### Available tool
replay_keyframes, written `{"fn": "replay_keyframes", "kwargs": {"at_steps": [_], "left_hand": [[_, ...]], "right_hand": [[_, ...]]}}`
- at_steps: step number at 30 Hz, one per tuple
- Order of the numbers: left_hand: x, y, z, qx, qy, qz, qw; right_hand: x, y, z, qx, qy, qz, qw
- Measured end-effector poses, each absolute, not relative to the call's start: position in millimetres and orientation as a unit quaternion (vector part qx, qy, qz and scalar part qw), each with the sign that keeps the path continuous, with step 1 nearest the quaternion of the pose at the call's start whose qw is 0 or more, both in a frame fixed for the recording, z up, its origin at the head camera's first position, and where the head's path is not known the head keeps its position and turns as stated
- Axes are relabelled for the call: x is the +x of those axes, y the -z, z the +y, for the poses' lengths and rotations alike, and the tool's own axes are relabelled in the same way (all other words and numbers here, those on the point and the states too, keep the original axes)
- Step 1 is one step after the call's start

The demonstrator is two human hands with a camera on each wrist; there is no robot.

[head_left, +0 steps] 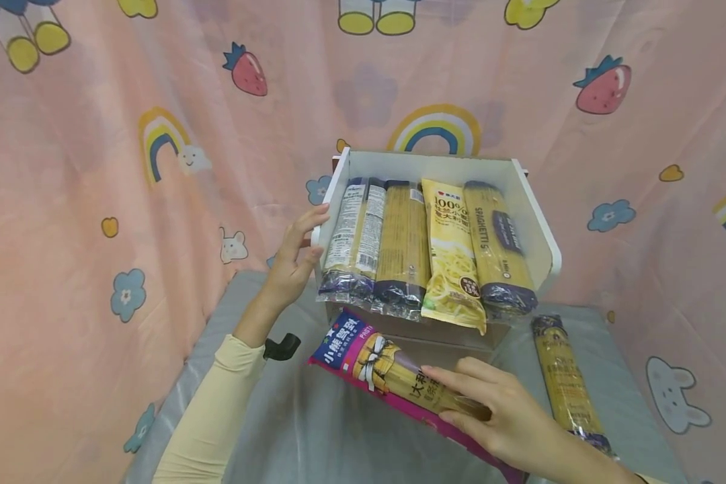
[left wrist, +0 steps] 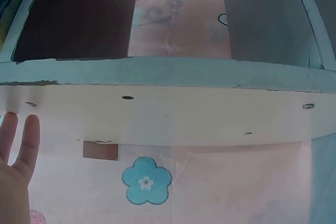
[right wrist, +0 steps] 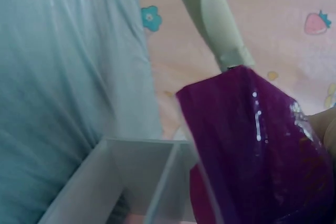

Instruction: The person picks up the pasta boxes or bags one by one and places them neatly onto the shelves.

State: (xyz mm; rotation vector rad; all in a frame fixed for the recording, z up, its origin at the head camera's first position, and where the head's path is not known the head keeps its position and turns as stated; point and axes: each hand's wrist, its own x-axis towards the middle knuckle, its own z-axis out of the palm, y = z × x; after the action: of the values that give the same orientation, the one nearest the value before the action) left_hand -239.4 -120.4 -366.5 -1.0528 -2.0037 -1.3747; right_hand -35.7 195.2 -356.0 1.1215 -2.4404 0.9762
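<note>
My right hand (head_left: 505, 410) grips a pasta packet (head_left: 381, 363) with a pink and blue wrapper, thumb on one side and fingers on the other. The packet slants in front of a white shelf box (head_left: 535, 228); its purple-pink underside fills much of the right wrist view. My left hand (head_left: 287, 265) rests against the box's left side, and two of its fingers (left wrist: 30, 140) look straight in the left wrist view. In the box's top tray lie clear spaghetti packs (head_left: 402, 235) and a yellow noodle packet (head_left: 450, 255), side by side.
Right of the box, another spaghetti pack (head_left: 569, 380) lies on the grey-covered table (head_left: 314, 430). A small black curved object (head_left: 282, 347) shows beside the left wrist. A pink patterned curtain (head_left: 157, 269) hangs behind. Compartments (right wrist: 142, 166) open below the tray.
</note>
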Motion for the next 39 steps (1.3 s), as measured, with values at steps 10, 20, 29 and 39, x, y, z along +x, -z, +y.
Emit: {"fn": "replay_keyframes", "kwargs": {"at_steps": [10,20,29,39], "left_hand": [[-241.0,365.3,-119.7,-0.387,0.499,-0.733,0.253],[-240.3,365.9,-119.8,-0.384,0.502,-0.734,0.248],[-240.9,367.2,-119.6,-0.390,0.508,-0.725,0.252],[-242.2,368.2,-119.0,-0.392,0.502,-0.726,0.259]], "right_hand": [[-38.2,375.5,203.3,0.297,-0.314,-0.889,0.151],[-35.2,390.5,214.3,0.149,-0.327,-0.923,0.141],[-36.4,403.0,224.7,0.079,-0.345,-0.919,0.175],[-43.7,414.3,239.0,0.012,-0.351,-0.913,0.206]]}}
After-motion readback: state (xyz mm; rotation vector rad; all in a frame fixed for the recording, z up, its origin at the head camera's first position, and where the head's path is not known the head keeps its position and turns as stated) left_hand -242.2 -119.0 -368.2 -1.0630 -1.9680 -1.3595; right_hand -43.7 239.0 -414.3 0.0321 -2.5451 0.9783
